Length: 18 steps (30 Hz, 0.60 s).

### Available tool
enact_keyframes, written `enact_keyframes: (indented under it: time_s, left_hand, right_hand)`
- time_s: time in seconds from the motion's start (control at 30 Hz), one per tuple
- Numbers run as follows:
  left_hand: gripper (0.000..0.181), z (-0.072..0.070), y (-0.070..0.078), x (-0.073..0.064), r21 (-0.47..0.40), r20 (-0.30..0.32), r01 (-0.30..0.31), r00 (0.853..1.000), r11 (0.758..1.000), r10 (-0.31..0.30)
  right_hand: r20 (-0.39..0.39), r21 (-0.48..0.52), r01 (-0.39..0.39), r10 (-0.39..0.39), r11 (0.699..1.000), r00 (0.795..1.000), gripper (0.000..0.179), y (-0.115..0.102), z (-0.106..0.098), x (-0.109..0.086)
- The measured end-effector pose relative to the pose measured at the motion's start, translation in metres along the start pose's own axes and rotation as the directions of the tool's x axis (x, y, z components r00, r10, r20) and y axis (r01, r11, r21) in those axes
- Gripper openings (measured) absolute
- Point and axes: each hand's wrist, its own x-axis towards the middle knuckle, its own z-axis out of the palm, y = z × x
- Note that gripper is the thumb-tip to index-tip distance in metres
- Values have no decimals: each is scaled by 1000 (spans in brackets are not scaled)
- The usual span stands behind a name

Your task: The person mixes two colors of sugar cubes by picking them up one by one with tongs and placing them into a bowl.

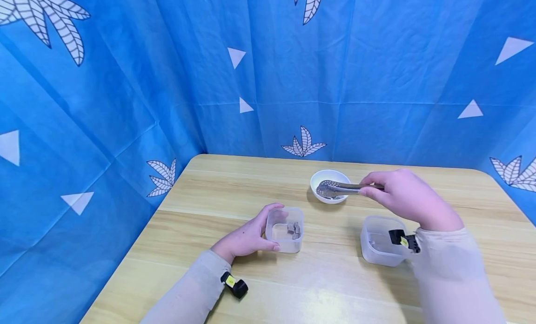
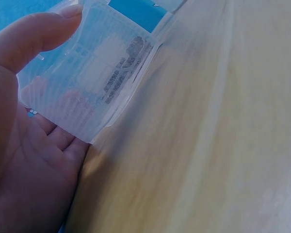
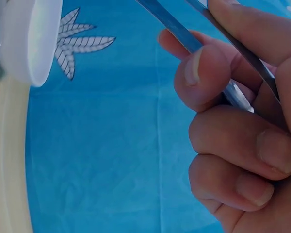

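My left hand (image 1: 244,236) grips a translucent plastic container (image 1: 288,246) by its left side, thumb toward me and fingers on the far side. Several small grey-brown cubes (image 1: 294,229) lie inside it, at the right. In the left wrist view they show dark through the wall of the container (image 2: 87,73), which stands on the wood. Metal tongs (image 1: 344,189) with perforated heads are held in my right hand (image 1: 408,198), fingers curled round the arms. The heads are over a white bowl (image 1: 330,201); whether they pinch anything cannot be made out.
A second translucent container (image 1: 378,258) stands below my right wrist, partly hidden by it, with something small and pale inside. The wooden table (image 1: 234,184) ends at a blue patterned cloth (image 1: 272,82) behind and at the left.
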Motion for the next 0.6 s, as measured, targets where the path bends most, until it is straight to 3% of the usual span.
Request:
enact_keyframes:
  time_s: [0.27,0.6]
  left_hand:
    - [105,-1,-2,2,-12,14,-5,1000,1000,5]
    - [105,-1,-2,3,16,4,-2,1000,1000,2]
  right_hand:
    - [25,21,44,-44,999,999,15,-18,2,0]
    - [50,15,187,-188,982,981,12,-45,12,10]
